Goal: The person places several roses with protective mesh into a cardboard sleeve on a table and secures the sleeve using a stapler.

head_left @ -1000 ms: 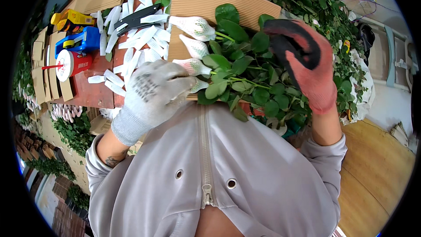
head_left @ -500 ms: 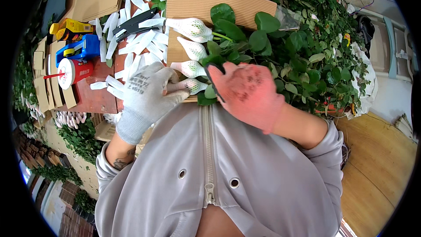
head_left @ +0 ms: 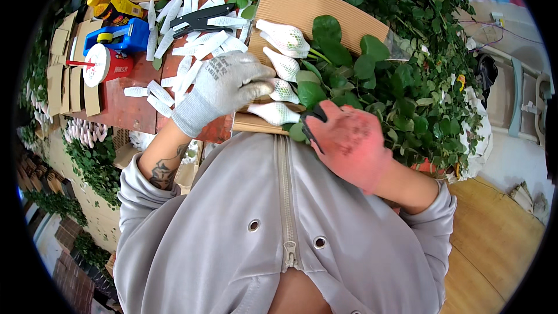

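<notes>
Several flower buds in white net sleeves lie in a column on a corrugated cardboard sheet (head_left: pixel 325 4), their leafy stems (head_left: pixel 363 67) pointing right. My left hand (head_left: pixel 224 88), in a grey-white glove, has its fingers curled and pinched over the sleeve tip of the third netted bud (head_left: pixel 284 91). Below it lies the lowest netted bud (head_left: pixel 273 113), untouched by that hand. In a pink glove with a black palm, my right hand (head_left: pixel 351 145) rests at the stem end of the lowest bud, beside green leaves. Its fingers are curled, and whatever is under them is hidden.
Loose white net sleeves (head_left: pixel 200 46) and a black stapler (head_left: pixel 203 18) lie on the red-brown table. To the left stand a blue tape dispenser (head_left: pixel 119 36), a red cup with a straw (head_left: pixel 107 65) and a yellow bottle (head_left: pixel 116 7). Thick foliage (head_left: pixel 424 81) covers the right side.
My left hand has shifted from the lowest netted bud up to the tip of the one above it. My right hand stays by the lowest bud's stem. The whole view has shifted a little.
</notes>
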